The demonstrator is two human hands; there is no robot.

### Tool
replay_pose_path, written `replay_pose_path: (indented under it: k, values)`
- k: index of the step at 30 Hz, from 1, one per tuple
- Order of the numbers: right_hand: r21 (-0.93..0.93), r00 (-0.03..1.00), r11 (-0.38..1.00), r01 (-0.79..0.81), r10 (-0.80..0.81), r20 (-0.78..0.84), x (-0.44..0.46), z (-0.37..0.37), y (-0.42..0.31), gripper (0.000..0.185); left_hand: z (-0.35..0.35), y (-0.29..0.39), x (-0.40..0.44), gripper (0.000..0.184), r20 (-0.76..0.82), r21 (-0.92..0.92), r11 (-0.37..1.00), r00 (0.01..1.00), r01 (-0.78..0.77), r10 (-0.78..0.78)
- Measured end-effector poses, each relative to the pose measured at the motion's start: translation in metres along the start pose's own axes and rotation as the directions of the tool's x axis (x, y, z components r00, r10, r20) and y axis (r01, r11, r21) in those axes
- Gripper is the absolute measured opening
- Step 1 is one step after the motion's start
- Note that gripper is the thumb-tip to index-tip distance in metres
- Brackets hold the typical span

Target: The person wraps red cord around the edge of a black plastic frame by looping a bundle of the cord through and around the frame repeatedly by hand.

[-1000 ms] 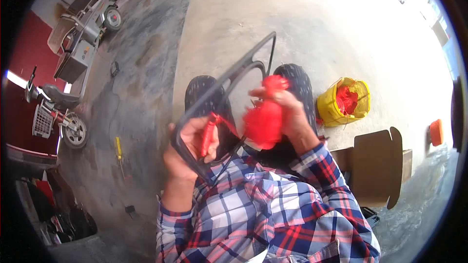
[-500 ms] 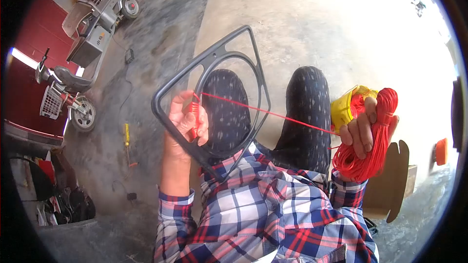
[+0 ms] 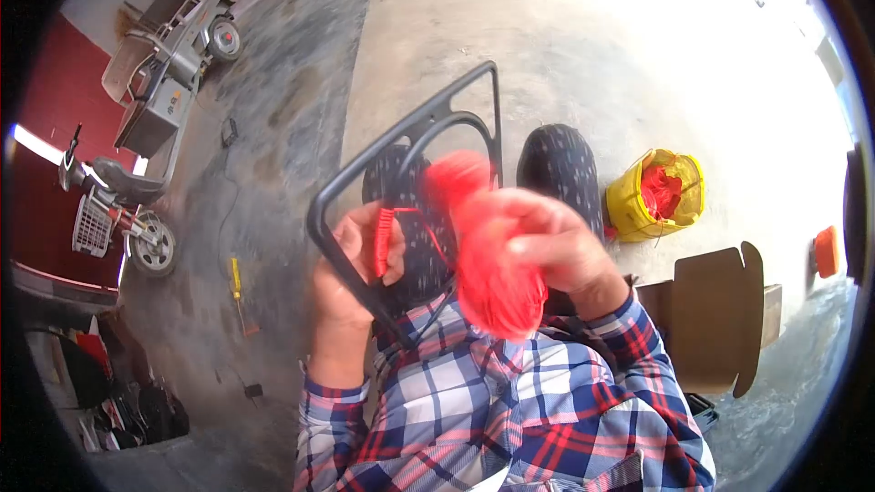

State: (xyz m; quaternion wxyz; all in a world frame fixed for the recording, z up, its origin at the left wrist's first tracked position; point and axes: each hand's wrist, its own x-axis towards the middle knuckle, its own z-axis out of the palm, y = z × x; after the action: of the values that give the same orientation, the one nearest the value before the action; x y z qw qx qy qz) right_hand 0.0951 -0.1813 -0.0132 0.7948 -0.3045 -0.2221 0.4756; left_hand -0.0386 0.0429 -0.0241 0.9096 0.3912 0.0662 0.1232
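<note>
A black square frame (image 3: 441,107) with a round ring inside it is tilted over my lap. Its lower left side rests in my left hand (image 3: 343,273), whose fingers curl around the bar. Tight turns of red cord (image 3: 383,242) are wound on the frame beside those fingers. From the turns a loose strand runs toward the bundle of red cord (image 3: 499,278), gripped by my right hand (image 3: 570,246) in front of the ring. The bundle is smeared by motion and covers part of the frame's right side.
A yellow bucket (image 3: 629,205) with red material inside stands right of my knees. Nearer is an open cardboard box (image 3: 720,319). A yellow-handled screwdriver (image 3: 236,279) lies on the floor to the left. A scooter (image 3: 128,187) and a cargo tricycle (image 3: 169,96) stand farther left.
My right hand has swung the cord bundle left, from beside the bucket to the frame. The strand, taut before, is now slack. My left hand still holds the frame, which has shifted slightly right.
</note>
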Motion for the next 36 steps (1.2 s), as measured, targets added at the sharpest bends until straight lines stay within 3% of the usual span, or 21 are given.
replay_pose_path:
  k: [2,3,4,6,7,9,10,14,16,18,19,21,22,23,26,28,29,30,32,34,36]
  values:
    - [-0.165,0.999,0.986,-0.007,0.014,0.045,0.011,0.013,0.000,0.048,0.016,-0.009,-0.005,0.039,-0.004,-0.115,0.993,1.000,0.027,-0.028]
    - [-0.290,0.997,0.956,0.049,-0.066,-0.049,0.019,0.022,0.004,0.039,0.045,-0.010,-0.007,0.039,-0.148,-0.148,0.989,0.989,-0.025,0.003]
    - [-0.489,0.961,0.856,0.166,-0.252,-0.115,0.026,0.028,0.013,0.028,0.047,-0.017,-0.005,0.038,-0.140,-0.076,0.997,0.990,-0.019,0.008]
    - [-0.848,0.907,0.499,0.180,-0.418,-0.053,0.030,0.035,0.014,0.022,0.039,-0.032,0.001,0.035,-0.126,0.065,0.998,0.992,-0.018,0.026]
    - [-0.791,0.894,0.545,0.277,-0.448,0.004,0.034,0.028,0.020,0.019,0.023,-0.033,0.001,0.032,-0.139,0.113,0.993,0.989,-0.028,0.043]
    - [-0.424,0.954,0.874,0.237,-0.293,-0.071,0.042,0.001,0.027,0.019,0.010,-0.027,-0.004,0.030,-0.065,0.039,0.999,0.998,-0.006,0.009]
    - [-0.197,0.976,0.963,0.185,-0.203,-0.076,0.045,-0.017,0.031,0.020,0.013,-0.025,-0.006,0.031,-0.048,-0.011,1.000,0.998,0.028,-0.029]
    - [0.042,0.983,0.998,-0.050,0.057,-0.172,0.046,-0.025,0.054,0.023,0.020,-0.020,-0.015,0.036,-0.011,-0.154,0.951,0.962,0.269,-0.274]
    - [0.309,0.967,0.934,-0.181,0.112,0.230,0.046,-0.014,0.055,0.039,0.039,-0.029,-0.016,0.042,-0.031,-0.139,0.966,0.974,0.216,-0.222]
    - [0.417,0.959,0.899,-0.132,0.009,0.283,0.050,-0.006,0.045,0.040,0.050,-0.030,-0.013,0.043,-0.035,-0.104,0.974,0.978,0.200,-0.204]
    - [0.432,0.988,0.899,-0.075,0.009,0.153,0.048,0.000,0.036,0.040,0.042,-0.032,-0.014,0.055,-0.226,-0.049,0.979,0.953,0.197,-0.203]
    - [0.414,0.995,0.907,0.075,-0.042,-0.088,0.055,-0.009,0.036,0.038,0.031,-0.021,-0.017,0.068,0.061,-0.027,0.970,0.969,0.242,-0.240]
    - [0.135,0.972,0.969,0.205,-0.186,-0.143,0.064,-0.036,0.045,0.038,0.027,-0.017,-0.018,0.075,0.206,-0.010,0.965,0.945,0.261,-0.253]
    - [0.047,0.957,0.975,0.215,-0.201,-0.208,0.060,-0.051,0.049,0.040,0.025,-0.020,-0.019,0.092,0.144,0.040,0.989,0.979,0.143,-0.147]
    - [-0.114,0.946,0.977,0.183,-0.206,-0.248,0.030,-0.070,0.040,0.045,0.015,-0.008,-0.014,0.076,0.066,0.076,0.994,0.994,0.079,-0.084]
    - [0.012,0.956,0.988,0.153,-0.145,-0.256,0.011,-0.068,0.028,0.060,0.003,-0.004,-0.008,0.054,0.064,0.085,0.996,0.998,-0.025,0.020]
    - [0.101,0.971,0.982,0.161,-0.139,-0.195,0.002,-0.061,0.018,0.063,0.001,0.000,-0.007,0.047,0.047,0.113,0.993,0.998,-0.040,0.035]
    - [0.014,0.947,0.948,0.317,-0.316,-0.054,0.002,-0.054,0.010,0.062,0.000,0.003,-0.004,0.040,0.032,0.140,0.989,0.998,-0.054,0.050]
    - [0.373,0.836,0.799,0.472,-0.540,0.100,-0.005,-0.043,0.009,0.061,-0.018,0.006,0.002,0.039,0.048,0.120,0.991,0.998,-0.054,0.049]
    - [0.391,0.682,0.759,0.520,-0.645,0.343,-0.005,-0.041,-0.006,0.053,-0.019,0.010,0.006,0.046,0.076,0.125,0.991,0.996,-0.055,0.046]
    - [0.252,0.718,0.828,0.502,-0.561,0.413,-0.013,-0.033,-0.014,0.046,-0.010,0.012,0.008,0.057,0.113,0.151,0.987,0.993,-0.058,0.041]
